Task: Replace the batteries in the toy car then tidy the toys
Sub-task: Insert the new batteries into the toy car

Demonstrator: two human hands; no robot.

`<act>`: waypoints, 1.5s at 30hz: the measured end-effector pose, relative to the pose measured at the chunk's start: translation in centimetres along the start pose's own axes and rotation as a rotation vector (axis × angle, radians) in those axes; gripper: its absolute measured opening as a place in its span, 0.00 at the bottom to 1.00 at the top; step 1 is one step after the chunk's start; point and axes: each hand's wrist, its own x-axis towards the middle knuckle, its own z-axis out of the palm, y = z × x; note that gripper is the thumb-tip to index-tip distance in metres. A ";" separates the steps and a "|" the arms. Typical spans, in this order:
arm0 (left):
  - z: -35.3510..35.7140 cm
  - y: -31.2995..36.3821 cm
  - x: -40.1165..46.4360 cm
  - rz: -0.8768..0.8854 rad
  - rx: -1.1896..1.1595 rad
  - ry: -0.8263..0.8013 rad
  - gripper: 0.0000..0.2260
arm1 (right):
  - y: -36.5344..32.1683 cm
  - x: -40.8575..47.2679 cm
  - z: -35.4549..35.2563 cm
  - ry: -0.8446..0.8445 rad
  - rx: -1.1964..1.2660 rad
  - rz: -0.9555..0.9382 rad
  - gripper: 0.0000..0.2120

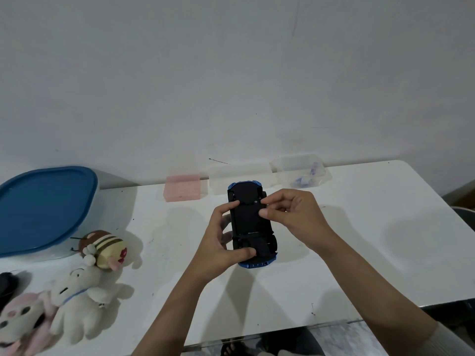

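Note:
A blue toy car [250,219] is held upside down above the white table [359,240], its black underside facing me. My left hand [221,242] grips it from the left, thumb on the near end and a fingertip on the far left edge. My right hand [290,211] holds the car's right side, thumb and forefinger pressing on the black bottom panel near a small screw. Several plush toys lie at the near left: a white one [77,301], a striped brown-and-yellow one [105,249] and a pink one [20,319].
A large box with a blue lid [43,209] stands at the far left. A pink translucent case [183,188], a clear case [239,173] and a clear plastic bag [300,173] line the wall. A dark object [7,283] shows at the left edge.

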 end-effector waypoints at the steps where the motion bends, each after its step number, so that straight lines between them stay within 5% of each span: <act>1: 0.0 0.0 0.1 0.000 0.000 0.000 0.37 | 0.0 0.1 0.0 -0.003 -0.013 -0.001 0.08; 10: -0.4 0.5 0.3 0.020 -0.007 -0.003 0.38 | 0.6 0.7 -0.1 0.039 -0.295 -0.097 0.09; 19: -0.1 0.7 0.3 0.070 -0.063 0.022 0.26 | 0.4 0.4 0.2 0.050 -0.337 -0.226 0.09; 26: 0.9 1.0 0.4 0.061 -0.099 0.110 0.08 | 1.1 -0.2 0.7 0.116 -0.249 -0.253 0.09; 34: 1.6 0.7 0.2 0.074 -0.017 0.152 0.09 | 2.0 -0.8 0.9 0.130 -0.425 -0.390 0.06; 39: 2.2 -0.1 0.5 0.099 -0.022 0.288 0.06 | 2.6 -0.2 0.0 0.084 -0.253 -0.269 0.07; 45: 1.5 -1.5 0.8 0.023 0.001 0.313 0.03 | 8.1 0.7 -4.2 0.410 -0.444 -0.069 0.03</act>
